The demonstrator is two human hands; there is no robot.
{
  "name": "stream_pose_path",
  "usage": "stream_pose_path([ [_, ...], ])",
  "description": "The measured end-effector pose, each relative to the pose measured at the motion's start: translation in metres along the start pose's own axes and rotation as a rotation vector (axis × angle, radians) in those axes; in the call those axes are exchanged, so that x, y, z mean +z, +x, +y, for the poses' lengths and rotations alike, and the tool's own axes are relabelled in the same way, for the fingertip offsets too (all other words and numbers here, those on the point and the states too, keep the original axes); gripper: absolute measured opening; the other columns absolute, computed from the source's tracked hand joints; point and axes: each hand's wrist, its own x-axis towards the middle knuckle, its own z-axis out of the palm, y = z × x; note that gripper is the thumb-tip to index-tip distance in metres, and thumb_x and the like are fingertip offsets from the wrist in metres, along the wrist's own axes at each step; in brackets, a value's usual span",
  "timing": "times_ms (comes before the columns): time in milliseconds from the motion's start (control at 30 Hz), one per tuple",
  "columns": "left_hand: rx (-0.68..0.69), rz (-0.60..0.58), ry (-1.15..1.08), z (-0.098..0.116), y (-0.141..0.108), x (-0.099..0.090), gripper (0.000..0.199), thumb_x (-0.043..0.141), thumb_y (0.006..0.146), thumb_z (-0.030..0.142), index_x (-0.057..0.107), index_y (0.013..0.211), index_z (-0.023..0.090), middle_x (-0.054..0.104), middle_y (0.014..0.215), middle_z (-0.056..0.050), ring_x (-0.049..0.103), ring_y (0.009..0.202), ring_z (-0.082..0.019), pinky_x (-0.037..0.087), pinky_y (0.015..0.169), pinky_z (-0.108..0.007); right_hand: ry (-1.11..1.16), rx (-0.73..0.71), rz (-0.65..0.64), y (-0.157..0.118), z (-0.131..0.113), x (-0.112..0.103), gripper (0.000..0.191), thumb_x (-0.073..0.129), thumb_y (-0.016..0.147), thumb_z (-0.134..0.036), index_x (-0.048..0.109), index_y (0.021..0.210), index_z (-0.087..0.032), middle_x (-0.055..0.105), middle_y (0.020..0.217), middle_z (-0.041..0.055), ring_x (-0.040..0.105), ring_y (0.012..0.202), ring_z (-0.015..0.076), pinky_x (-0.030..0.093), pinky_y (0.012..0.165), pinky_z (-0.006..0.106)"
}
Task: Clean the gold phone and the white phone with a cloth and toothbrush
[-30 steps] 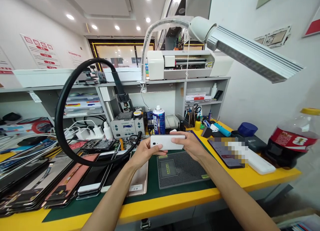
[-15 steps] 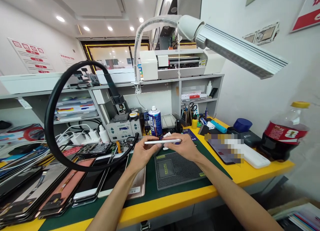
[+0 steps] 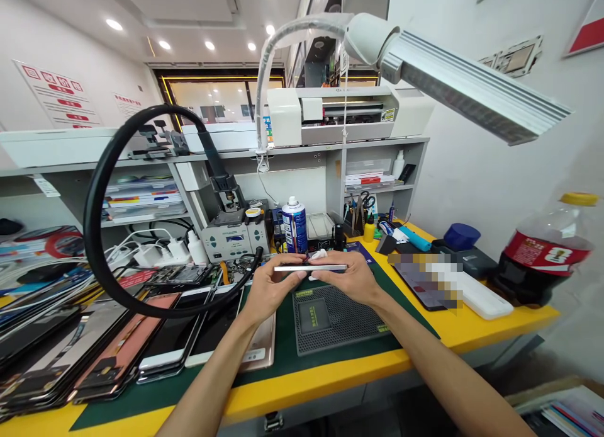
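A thin phone with a silvery edge is held level, seen nearly edge-on, above the back of a grey perforated mat. My left hand grips its left end, thumb underneath and fingers along the far side. The right end is pinched by my right hand in the same way. Small white pieces show just behind the phone, partly hidden by it. A blue and white spray can stands upright beyond my hands.
Phones and screen parts lie in rows at the left, under a looped black hose. A grey soldering station stands behind. On the right are a white case and a cola bottle. A lamp hangs overhead.
The camera view has shifted slightly. The phone is tilted a little differently, with a dark strip now showing above its edge. Both hands keep their hold.
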Motion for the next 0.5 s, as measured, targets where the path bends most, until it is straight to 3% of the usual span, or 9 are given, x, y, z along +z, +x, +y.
stream_pose_path([
  [267,-0.013,-0.025,-0.014,-0.0018,0.0011,0.0015,0.018,0.069,0.087,0.031,0.071,0.101,0.019,0.071,0.109,-0.009,0.065,0.108,-0.026,0.053,0.089,-0.035,0.022,0.026,-0.038,0.0016,-0.0017,-0.0036,0.018,0.075,0.082,-0.028,0.08,0.099,-0.024,0.078,0.098,0.0056,0.073,0.092,0.026,0.058,0.081,0.039],
  [500,-0.02,-0.008,-0.013,-0.004,0.0016,0.0008,0.024,0.067,0.089,0.032,0.069,0.108,0.019,0.069,0.118,-0.011,0.063,0.113,-0.026,0.052,0.093,-0.036,-0.057,-0.001,-0.069,0.0008,0.0002,-0.0055,0.021,0.068,0.089,-0.028,0.076,0.107,-0.022,0.075,0.102,0.0066,0.07,0.092,0.0227,0.055,0.08,0.034],
])
